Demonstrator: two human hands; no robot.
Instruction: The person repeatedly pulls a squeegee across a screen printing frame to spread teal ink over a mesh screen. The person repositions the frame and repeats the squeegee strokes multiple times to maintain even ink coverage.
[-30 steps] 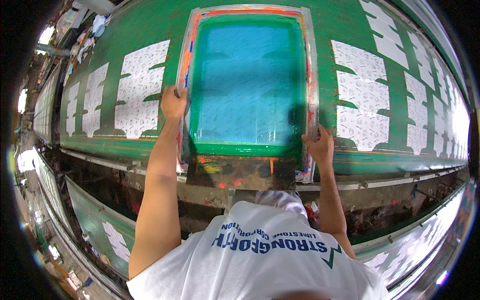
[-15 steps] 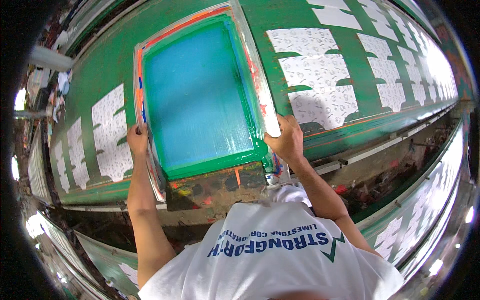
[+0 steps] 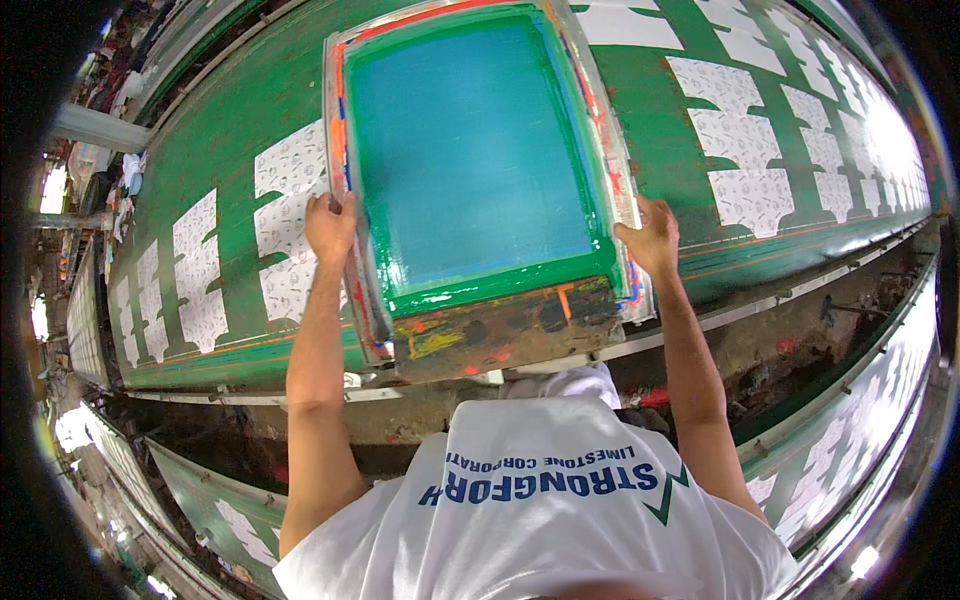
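Note:
Both my hands grip the side edges of a screen printing frame (image 3: pixel 470 160), which has a blue mesh and a green border smeared with wet ink. My left hand (image 3: pixel 331 226) is closed around its left side, and my right hand (image 3: pixel 650 237) around its right side. The frame is over the long green table (image 3: pixel 665 180), its near end by the table edge. Whether it touches the surface I cannot tell. White printed fabric pieces (image 3: pixel 290 220) lie in rows left of it; one is partly covered by the frame.
More rows of white fabric pieces (image 3: pixel 740 165) lie to the right. A metal rail (image 3: pixel 760 305) runs along the table's near edge. Behind me stands another green table (image 3: pixel 860 400) with white pieces. Piled clutter (image 3: pixel 125 85) is at the far left.
The screen frame has moved to the right along the table with both hands still holding it. More fabric pieces now show on its left, and it covers some on the right.

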